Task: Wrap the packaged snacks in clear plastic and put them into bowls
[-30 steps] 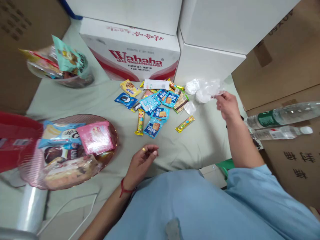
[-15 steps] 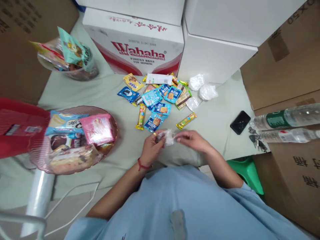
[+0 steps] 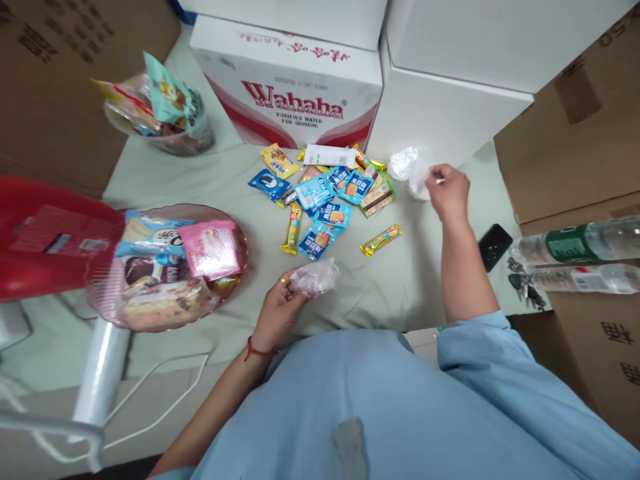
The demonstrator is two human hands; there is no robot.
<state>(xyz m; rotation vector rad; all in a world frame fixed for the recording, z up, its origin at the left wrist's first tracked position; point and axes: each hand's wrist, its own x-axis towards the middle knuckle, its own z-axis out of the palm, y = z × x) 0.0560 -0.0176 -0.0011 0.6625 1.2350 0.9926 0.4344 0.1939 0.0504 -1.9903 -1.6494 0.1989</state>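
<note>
Head view: your left grip (image 3: pixel 280 310) pinches a crumpled clear bag (image 3: pixel 319 275) between thumb and fingers, its loose folds sticking out to the right of that grip. A red cord (image 3: pixel 259 351) circles the wrist just behind. Your right grip (image 3: pixel 451 192), well apart from the left one and farther out over the bench (image 3: pixel 415 287), has thumb and fingers drawn together at the edge of a second clear bag (image 3: pixel 419 181) (your hand covers part of it, so I cannot tell whether it is pinched or merely touched). Just past that bag, to the left of the right grip, lies a crumpled white bundle (image 3: pixel 402 163).

Between your two grips, a yellow stick packet (image 3: pixel 381 240) lies on its own. Farther out from the left grip is a heap of snack packets (image 3: pixel 334 215), with the Wahaha carton (image 3: pixel 295 103) behind it. To the left of your left grip sits a pink ribbed bowl (image 3: pixel 104 283); a pink packet (image 3: pixel 209 247) is on the side nearest that grip. Beyond the bowl, a clear tub (image 3: pixel 175 143) carries a mint-green bag (image 3: pixel 169 93). Nearer to you than the right grip, past its forearm, are a black phone (image 3: pixel 496 247), keys (image 3: pixel 525 287) and a green-labelled bottle (image 3: pixel 570 245).
</note>
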